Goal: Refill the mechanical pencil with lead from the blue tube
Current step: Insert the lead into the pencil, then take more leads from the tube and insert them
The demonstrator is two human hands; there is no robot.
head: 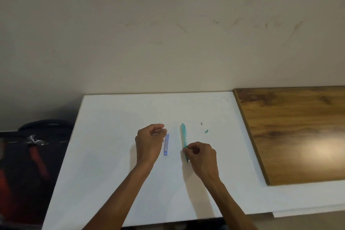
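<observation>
The blue lead tube (pixel 166 144) lies flat on the white table (pixel 112 164), pointing away from me. My left hand (pixel 149 142) hovers just left of it with the fingers curled and thumb and forefinger pinched near the tube's far end. Anything thin between them is too small to see. The teal mechanical pencil (pixel 183 135) lies parallel to the tube, a little to its right. My right hand (pixel 200 153) pinches the pencil's near end. A small teal cap (pixel 206 131) and a tiny grey piece (pixel 201 123) lie loose to the right of the pencil.
A wooden board (pixel 291 132) covers the table's right side. A dark bag with red parts (pixel 31 158) sits on the floor to the left. A plain wall rises behind the table's far edge.
</observation>
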